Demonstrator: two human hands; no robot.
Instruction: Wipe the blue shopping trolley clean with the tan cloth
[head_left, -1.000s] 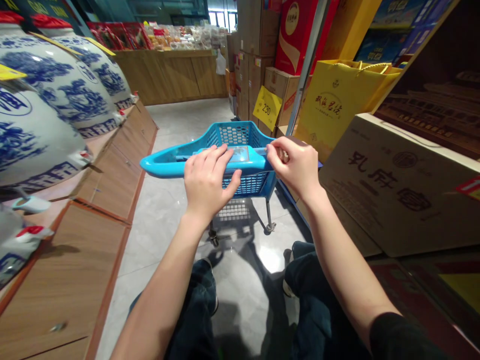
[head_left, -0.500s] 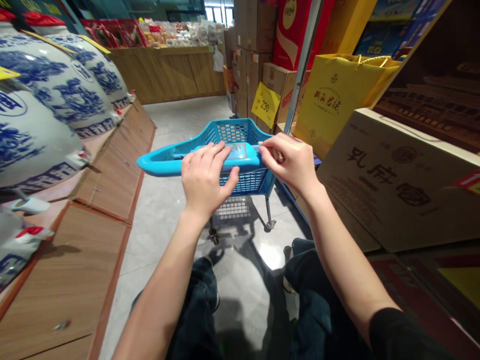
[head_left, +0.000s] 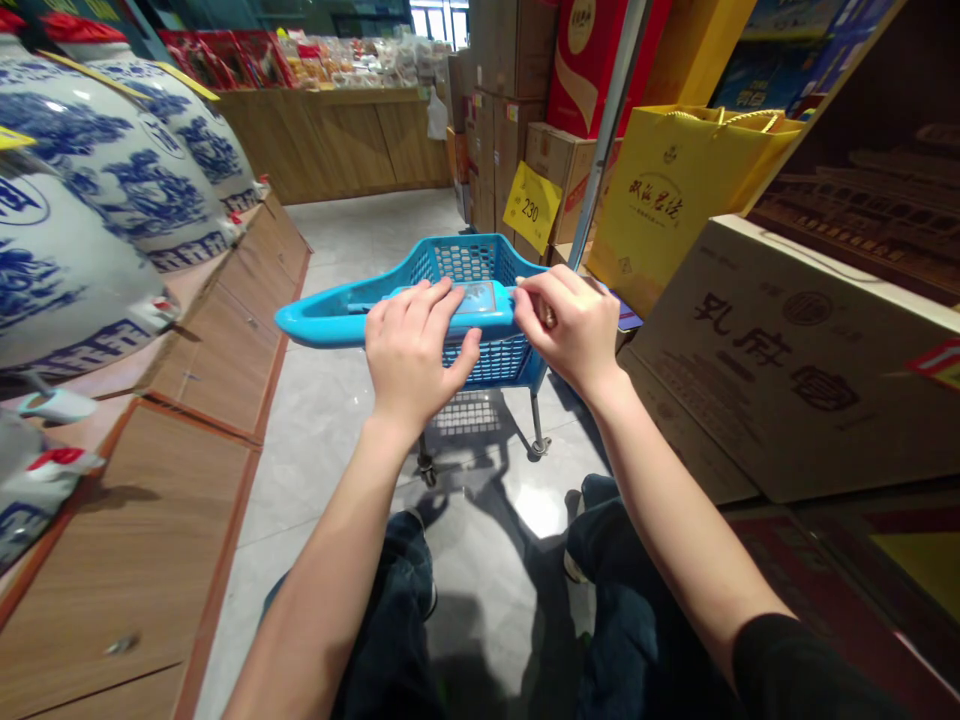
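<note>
A blue plastic shopping cart (head_left: 487, 365) stands in front of me. My left hand (head_left: 416, 345) lies palm-down over the cart's handle (head_left: 322, 330), its fingers stretched forward and the thumb held apart. At the handle's right end, my right hand (head_left: 568, 322) is closed, with thumb and forefinger pinched at the bar beside the clear-topped panel (head_left: 478, 297). The curled fingers hide that end of the handle. The basket's mesh back (head_left: 469, 262) shows beyond my hands.
Large blue-and-white jars (head_left: 150, 190) stand on wooden cabinets (head_left: 142, 540) at left. Stacked cartons (head_left: 795, 370), a yellow gift bag (head_left: 667, 200) and a metal post (head_left: 600, 150) line the right. A counter (head_left: 337, 145) with packaged goods crosses the far end.
My right hand has shifted slightly left and its fingers have curled closer to the handle's panel. My left hand stays on the handle, and the cart keeps nearly the same place in view.
</note>
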